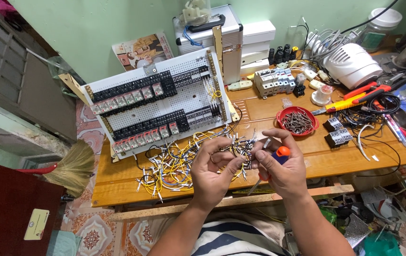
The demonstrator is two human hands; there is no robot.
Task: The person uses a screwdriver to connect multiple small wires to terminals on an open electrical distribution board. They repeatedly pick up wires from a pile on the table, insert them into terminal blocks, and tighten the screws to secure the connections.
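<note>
My left hand (213, 171) and my right hand (283, 163) meet above the front of a wooden table (336, 159). The left hand's fingertips pinch thin wires from a bundle of yellow and white wires (177, 163) that lies on the table. The right hand grips a screwdriver with a blue and orange handle (281, 154), its shaft pointing down-left. A white perforated panel with rows of relays (158, 106) leans tilted just behind the wires.
A red bowl of screws (298, 121) sits right of the hands. Black relay sockets (338, 132), red and yellow hand tools (359, 97), black cables, a row of white breakers (274, 81), a metal case (226, 40) and a broom (72, 168) surround the work area.
</note>
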